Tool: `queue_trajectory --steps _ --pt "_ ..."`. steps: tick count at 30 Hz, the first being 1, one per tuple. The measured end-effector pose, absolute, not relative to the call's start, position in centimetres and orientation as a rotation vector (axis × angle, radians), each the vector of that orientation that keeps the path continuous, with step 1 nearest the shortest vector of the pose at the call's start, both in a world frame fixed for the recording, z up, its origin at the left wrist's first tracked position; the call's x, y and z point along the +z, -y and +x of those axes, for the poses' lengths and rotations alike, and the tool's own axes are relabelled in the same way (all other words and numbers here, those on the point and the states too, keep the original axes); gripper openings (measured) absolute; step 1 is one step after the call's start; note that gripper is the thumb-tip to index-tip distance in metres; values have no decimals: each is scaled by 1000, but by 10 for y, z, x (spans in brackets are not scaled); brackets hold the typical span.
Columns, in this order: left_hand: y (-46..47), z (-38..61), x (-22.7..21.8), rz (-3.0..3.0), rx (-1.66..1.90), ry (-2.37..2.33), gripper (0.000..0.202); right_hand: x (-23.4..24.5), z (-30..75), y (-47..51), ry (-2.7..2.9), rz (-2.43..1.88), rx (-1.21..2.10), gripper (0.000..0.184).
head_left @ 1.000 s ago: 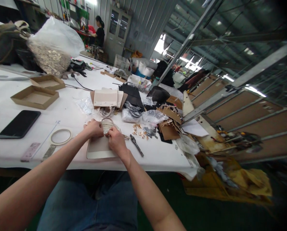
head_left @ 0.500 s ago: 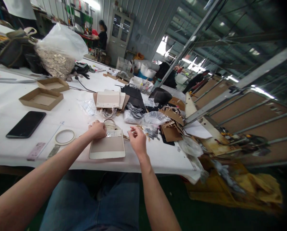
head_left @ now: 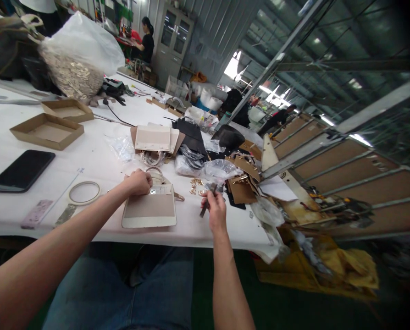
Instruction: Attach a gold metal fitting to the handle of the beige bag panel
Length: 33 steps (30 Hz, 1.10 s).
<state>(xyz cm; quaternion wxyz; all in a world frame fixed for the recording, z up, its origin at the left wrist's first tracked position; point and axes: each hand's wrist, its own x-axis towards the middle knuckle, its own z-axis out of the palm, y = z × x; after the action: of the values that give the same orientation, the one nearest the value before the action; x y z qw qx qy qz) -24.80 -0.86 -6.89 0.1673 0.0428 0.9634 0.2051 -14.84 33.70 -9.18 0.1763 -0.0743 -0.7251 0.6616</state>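
A beige handbag (head_left: 150,207) with a pale lower edge lies flat on the white table in front of me. Small metal fittings show near its upper edge, and a handle arches behind it. My left hand (head_left: 140,182) is closed at the bag's upper left edge, its fingertips partly hidden. To the right of the bag, my right hand (head_left: 216,208) grips a dark bar-shaped tool (head_left: 204,211), held at a slant just above the table. Small gold-coloured metal pieces (head_left: 195,184) are scattered beyond it.
On the left are a roll of tape (head_left: 84,192), a phone (head_left: 22,170) and a cardboard tray (head_left: 48,131). More bag pieces (head_left: 152,137) are stacked behind the bag. Brown panels (head_left: 241,189) and plastic wrapping pile up at the right. A person (head_left: 147,41) sits far back.
My right hand has moved right, away from the bag's side, and now holds the dark tool. My left hand stays at the bag's upper edge. The view has shifted slightly.
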Motion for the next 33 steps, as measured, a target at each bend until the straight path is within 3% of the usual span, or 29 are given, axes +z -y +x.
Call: queue_trajectory --steps 3,8,13,17,33 --pt "7 -252 -70 113 578 -2738 37 -61 -163 -305 1646 -49 2191 52" --pt "8 -254 -73 124 585 -2735 37 -33 -203 -223 1686 255 2260 48" --pt "10 -250 -72 98 609 -2753 33 -53 -227 -161 1775 266 2309 54" --pt "10 -249 -72 91 654 -2745 33 -72 -231 -145 1881 237 2263 74" --pt "11 -251 -80 83 775 -2698 26 -79 -228 -134 2107 339 2029 74"
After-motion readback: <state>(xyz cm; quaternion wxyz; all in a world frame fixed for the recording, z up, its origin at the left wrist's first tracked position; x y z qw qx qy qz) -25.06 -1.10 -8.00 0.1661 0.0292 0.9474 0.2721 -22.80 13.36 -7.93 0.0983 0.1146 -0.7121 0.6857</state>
